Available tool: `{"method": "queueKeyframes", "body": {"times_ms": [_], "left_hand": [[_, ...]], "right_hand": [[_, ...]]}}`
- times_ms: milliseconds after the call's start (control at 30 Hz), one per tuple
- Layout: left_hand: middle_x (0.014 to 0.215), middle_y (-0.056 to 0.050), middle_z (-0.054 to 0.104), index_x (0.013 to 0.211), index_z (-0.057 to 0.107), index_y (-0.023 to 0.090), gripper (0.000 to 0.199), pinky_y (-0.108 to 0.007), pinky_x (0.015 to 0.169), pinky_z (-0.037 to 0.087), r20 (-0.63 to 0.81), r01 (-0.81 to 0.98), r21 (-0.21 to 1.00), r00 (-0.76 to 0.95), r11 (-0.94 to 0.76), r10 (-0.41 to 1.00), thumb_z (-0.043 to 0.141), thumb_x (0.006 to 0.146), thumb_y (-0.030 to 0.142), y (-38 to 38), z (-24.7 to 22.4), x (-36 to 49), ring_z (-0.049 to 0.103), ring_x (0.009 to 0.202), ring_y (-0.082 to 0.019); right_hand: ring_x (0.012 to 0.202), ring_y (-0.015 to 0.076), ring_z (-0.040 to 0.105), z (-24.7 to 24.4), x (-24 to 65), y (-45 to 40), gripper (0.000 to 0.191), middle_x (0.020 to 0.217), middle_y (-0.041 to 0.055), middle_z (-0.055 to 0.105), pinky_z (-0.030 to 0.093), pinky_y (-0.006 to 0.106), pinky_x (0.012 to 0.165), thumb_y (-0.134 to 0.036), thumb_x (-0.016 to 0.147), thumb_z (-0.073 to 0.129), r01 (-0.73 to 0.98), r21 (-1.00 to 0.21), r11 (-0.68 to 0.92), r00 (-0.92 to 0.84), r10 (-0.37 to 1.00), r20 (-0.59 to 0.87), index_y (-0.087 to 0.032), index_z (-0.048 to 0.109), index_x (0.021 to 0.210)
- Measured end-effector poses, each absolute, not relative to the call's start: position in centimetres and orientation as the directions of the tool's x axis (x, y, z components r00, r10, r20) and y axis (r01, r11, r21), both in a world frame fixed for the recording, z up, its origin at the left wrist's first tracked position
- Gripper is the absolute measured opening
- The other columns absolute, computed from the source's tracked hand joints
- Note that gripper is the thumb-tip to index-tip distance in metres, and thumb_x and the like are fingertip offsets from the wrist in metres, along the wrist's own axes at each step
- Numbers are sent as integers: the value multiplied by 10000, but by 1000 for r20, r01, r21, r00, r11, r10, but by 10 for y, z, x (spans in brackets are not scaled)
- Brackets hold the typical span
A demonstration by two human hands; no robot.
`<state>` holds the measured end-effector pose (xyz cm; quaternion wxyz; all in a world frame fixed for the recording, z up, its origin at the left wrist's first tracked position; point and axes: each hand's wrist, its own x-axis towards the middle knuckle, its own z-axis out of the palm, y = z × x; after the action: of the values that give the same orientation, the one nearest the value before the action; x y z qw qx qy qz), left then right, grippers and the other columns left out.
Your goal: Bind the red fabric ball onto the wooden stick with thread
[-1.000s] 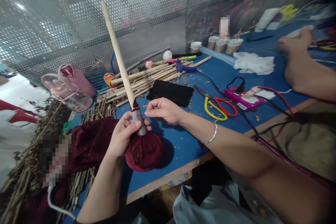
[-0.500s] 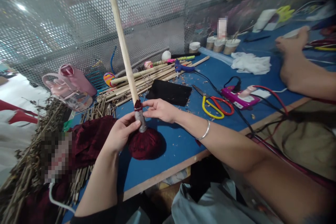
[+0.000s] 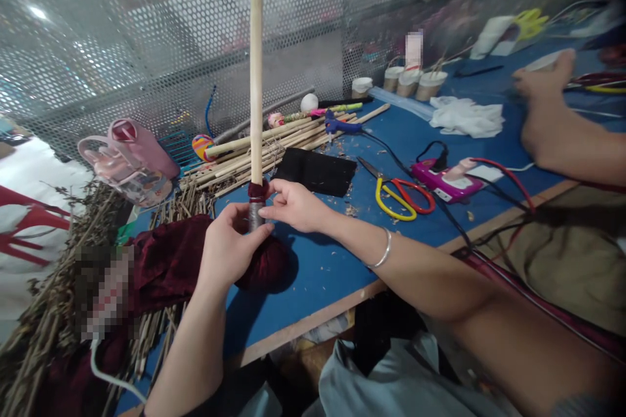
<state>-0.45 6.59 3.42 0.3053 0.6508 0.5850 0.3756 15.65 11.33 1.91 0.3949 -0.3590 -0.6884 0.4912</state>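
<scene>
The person's left hand [image 3: 232, 241] grips the grey-wrapped neck [image 3: 255, 216] of a dark red cloth bundle [image 3: 267, 266], thumb across its front. The right hand [image 3: 298, 206] pinches at the neck's upper part, fingertips touching it. A pale wooden stick [image 3: 256, 78] rises upright from the gathered cloth. The bundle sits at the blue worktop [image 3: 313, 293], near its front edge. Scissors [image 3: 398, 194] with yellow and red handles lie beside a black cloth [image 3: 317, 171].
</scene>
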Motion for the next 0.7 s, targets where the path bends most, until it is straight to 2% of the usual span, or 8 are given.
{"method": "queueKeyframes", "body": {"times_ms": [133, 233, 300, 367, 433, 500, 600, 700], "left_hand": [[828, -31, 678, 940, 606, 161, 428, -260, 659, 455, 105, 487, 871, -42, -71, 994, 751, 609, 391, 69, 32, -11, 606, 686, -148], [816, -21, 672, 917, 598, 157, 425, -246, 644, 453, 71, 408, 912, -66, -38, 995, 767, 593, 374, 71, 30, -17, 598, 669, -134], [815, -17, 672, 910, 593, 158, 428, -247, 645, 455, 47, 347, 938, -47, -28, 998, 778, 581, 359, 72, 29, -19, 596, 664, -130], [802, -8, 672, 909, 590, 162, 428, -247, 641, 455, 34, 309, 951, -27, -24, 999, 785, 573, 342, 72, 28, -19, 589, 648, -125], [790, 1, 669, 901, 590, 167, 417, -243, 632, 452, 34, 298, 954, -17, -28, 999, 788, 571, 328, 72, 28, -18, 580, 633, -118], [790, 8, 665, 889, 589, 170, 400, -236, 624, 447, 48, 296, 954, -15, -41, 999, 787, 574, 316, 71, 27, -17, 576, 628, -113], [774, 21, 655, 854, 577, 170, 372, -221, 616, 441, 79, 262, 963, -48, -63, 996, 788, 577, 298, 72, 25, -16, 573, 619, -100], [726, 35, 645, 843, 579, 164, 351, -212, 626, 442, 39, 143, 989, -49, -32, 998, 787, 584, 278, 73, 24, -16, 567, 607, -88]], "right_hand": [[516, 53, 385, 22, 165, 119, 164, 552, -43, 484, 301, 190, 506, -268, 740, 619, 134, -935, 329, -488, 843, 226, -109, 579, 744], [587, 60, 468, 26, 167, 119, 132, 663, -3, 583, 355, 190, 553, -237, 738, 607, 5, -961, 278, -537, 811, 232, -106, 624, 744], [477, 38, 410, 27, 166, 117, 137, 585, -32, 547, 299, 176, 454, -238, 734, 606, -109, -984, 140, -564, 807, 177, -109, 632, 773], [362, 23, 279, 26, 164, 115, 160, 468, -74, 449, 178, 180, 360, -260, 721, 618, -204, -979, -24, -576, 811, 100, -112, 626, 780], [325, 18, 187, 23, 162, 115, 188, 405, -102, 364, 99, 181, 330, -283, 694, 646, -288, -943, -165, -596, 802, 42, -118, 615, 778], [327, 17, 157, 20, 161, 116, 211, 386, -114, 325, 81, 170, 326, -291, 663, 674, -346, -901, -260, -621, 783, 12, -124, 605, 772], [324, 16, 161, 15, 159, 119, 218, 383, -114, 330, 83, 166, 316, -290, 644, 689, -334, -898, -286, -625, 781, -16, -128, 600, 761], [307, 15, 209, 14, 159, 122, 201, 397, -106, 370, 109, 169, 298, -285, 658, 680, -226, -954, -199, -569, 821, -36, -123, 598, 742]]}}
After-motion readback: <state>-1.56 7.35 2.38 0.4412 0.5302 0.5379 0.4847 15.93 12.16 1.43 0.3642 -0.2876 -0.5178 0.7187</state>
